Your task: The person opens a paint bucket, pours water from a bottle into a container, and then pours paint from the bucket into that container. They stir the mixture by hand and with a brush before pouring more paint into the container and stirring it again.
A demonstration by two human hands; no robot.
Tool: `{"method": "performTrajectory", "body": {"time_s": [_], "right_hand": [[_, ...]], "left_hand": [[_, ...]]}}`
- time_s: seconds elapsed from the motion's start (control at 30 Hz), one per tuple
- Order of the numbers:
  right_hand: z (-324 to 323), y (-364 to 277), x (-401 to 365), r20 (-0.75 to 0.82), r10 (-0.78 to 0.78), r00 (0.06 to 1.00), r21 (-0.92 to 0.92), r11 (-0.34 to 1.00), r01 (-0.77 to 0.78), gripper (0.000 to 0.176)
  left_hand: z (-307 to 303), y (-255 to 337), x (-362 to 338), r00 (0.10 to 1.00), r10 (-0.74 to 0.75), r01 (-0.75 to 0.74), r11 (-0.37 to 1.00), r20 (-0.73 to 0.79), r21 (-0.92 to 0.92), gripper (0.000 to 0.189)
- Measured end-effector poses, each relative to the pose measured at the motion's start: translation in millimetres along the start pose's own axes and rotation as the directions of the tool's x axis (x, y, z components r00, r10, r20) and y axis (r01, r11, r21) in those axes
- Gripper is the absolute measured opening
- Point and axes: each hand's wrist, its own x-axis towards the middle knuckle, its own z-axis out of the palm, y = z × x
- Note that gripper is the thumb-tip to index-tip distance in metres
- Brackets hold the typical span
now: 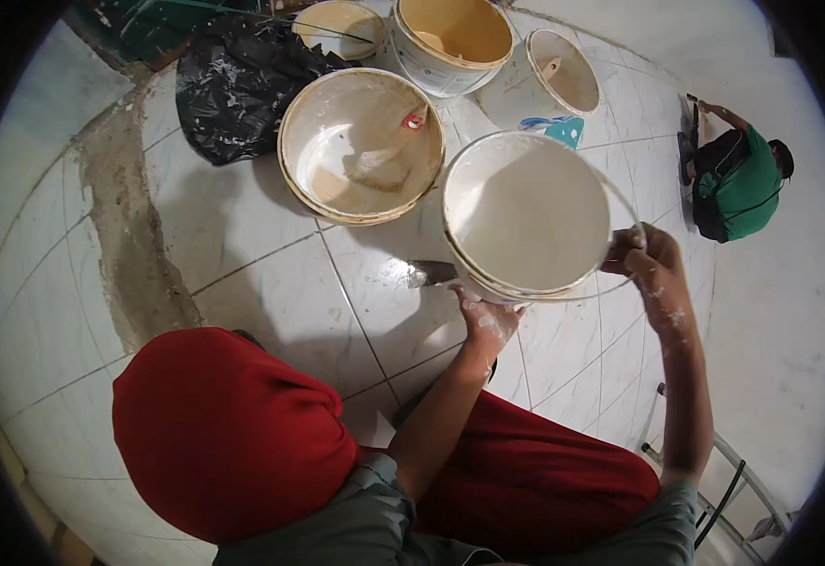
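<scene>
A white plastic bucket (530, 212) is tilted so its pale, smeared inside faces me. My right hand (648, 257) is closed at its right rim, by the thin bail handle (631, 203). Beneath the near side of the bucket, my left hand (490, 319) presses against its wall, fingers partly hidden under it. White residue marks both hands. A flat metal blade (429, 274) sticks out left of the bucket, just above my left thumb; its other end is hidden. Up and left stands another bucket (360, 203) with a dirty inside and a small red mark.
Behind are a yellowish bucket (455, 66), a tipped white bucket (511, 94), a round lid-like container (339, 19) and a black plastic bag (233, 94). A person in green (752, 184) crouches at right. Rough cement (129, 217) runs along the tiles; metal tubing (733, 462) stands lower right.
</scene>
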Motion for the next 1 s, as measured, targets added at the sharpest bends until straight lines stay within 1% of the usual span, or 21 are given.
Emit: {"method": "performTrajectory", "body": {"time_s": [0.03, 0.07, 0.13, 0.17, 0.2, 0.27, 0.3, 0.37, 0.4, 0.47, 0.6, 0.67, 0.7, 0.77, 0.8, 0.87, 0.93, 1.0], "right_hand": [[-0.5, -11.3, -4.3, -0.03, -0.012, 0.999, -0.006, 1.0, 0.011, 0.028], [-0.4, -22.0, -9.4, -0.062, -0.022, 0.998, -0.013, 1.0, 0.021, 0.027], [0.9, -37.3, -18.0, -0.105, -0.034, 0.994, -0.004, 0.999, 0.034, 0.025], [0.3, -44.6, -15.8, -0.13, -0.078, 0.988, -0.039, 0.997, 0.074, 0.024], [0.9, -53.0, -16.1, -0.146, -0.113, 0.983, -0.075, 0.992, 0.102, 0.023], [8.9, -67.6, -18.0, -0.145, -0.151, 0.978, -0.086, 0.986, 0.14, 0.021], [11.0, -72.3, -16.8, -0.134, -0.177, 0.975, -0.093, 0.982, 0.165, 0.021], [19.1, -80.7, -15.6, -0.125, -0.199, 0.972, -0.095, 0.978, 0.188, 0.021], [23.7, -84.8, -14.6, -0.116, -0.21, 0.971, -0.097, 0.975, 0.2, 0.021], [31.7, -92.7, -11.7, -0.069, -0.205, 0.976, -0.102, 0.975, 0.197, 0.022], [42.2, -97.0, 0.4, -0.03, -0.201, 0.979, -0.069, 0.978, 0.198, 0.021], [44.5, -99.5, 5.0, -0.019, -0.21, 0.978, -0.059, 0.976, 0.208, 0.021], [45.4, -100.9, 6.9, -0.016, -0.219, 0.976, -0.051, 0.975, 0.218, 0.021], [48.9, -105.1, 10.2, -0.011, -0.225, 0.974, -0.063, 0.973, 0.224, 0.021], [50.8, -107.1, 11.1, -0.008, -0.228, 0.974, -0.074, 0.971, 0.227, 0.021], [56.6, -112.7, 11.7, -0.012, -0.228, 0.974, -0.072, 0.971, 0.227, 0.021], [60.5, -114.3, 16.4, -0.01, -0.229, 0.973, -0.069, 0.971, 0.228, 0.021], [62.9, -114.9, 21.3, -0.032, -0.247, 0.969, -0.081, 0.966, 0.243, 0.021]], "left_hand": [[8.9, -2.8, -3.6, 1.0, -0.024, 0.024, 0.995, -0.004, -0.099, 0.072], [9.1, -4.1, -2.9, 1.0, -0.031, 0.03, 0.995, -0.005, -0.099, 0.072], [13.4, -4.6, -3.6, 0.98, -0.143, 0.159, 0.981, 0.138, -0.112, 0.067], [19.5, -4.0, 1.6, 0.974, -0.181, 0.205, 0.96, 0.137, -0.191, 0.065], [20.1, -5.5, 2.7, 0.973, -0.183, 0.208, 0.959, 0.141, -0.193, 0.065], [21.1, -5.4, 3.6, 0.929, -0.212, 0.263, 0.955, 0.304, -0.138, 0.088], [26.4, -3.2, 1.6, 0.926, -0.207, 0.26, 0.956, 0.314, -0.134, 0.088], [37.0, 1.4, -3.5, 0.913, -0.219, 0.28, 0.95, 0.343, -0.14, 0.078], [40.0, 3.6, -4.0, 0.912, -0.209, 0.272, 0.952, 0.353, -0.14, 0.078], [46.6, 9.3, -4.1, 0.867, -0.132, 0.221, 0.966, 0.481, -0.133, 0.069], [58.6, 26.5, -10.0, 0.865, -0.098, 0.201, 0.967, 0.491, -0.16, 0.072], [66.3, 32.8, -12.4, 0.927, -0.082, 0.134, 0.984, 0.367, -0.119, 0.076], [68.2, 34.6, -13.2, 0.925, -0.078, 0.13, 0.985, 0.371, -0.116, 0.076], [69.5, 35.0, -17.8, 0.85, -0.101, 0.17, 0.981, 0.518, -0.088, 0.072], [70.2, 33.3, -19.7, 0.851, -0.104, 0.172, 0.981, 0.515, -0.086, 0.072], [72.4, 28.7, -22.2, 0.857, -0.13, 0.191, 0.979, 0.499, -0.072, 0.082], [73.2, 27.8, -21.2, 0.865, -0.136, 0.183, 0.982, 0.483, -0.05, 0.083], [76.6, 27.2, -23.0, 0.853, -0.152, 0.231, 0.968, 0.499, -0.101, 0.083]]}}
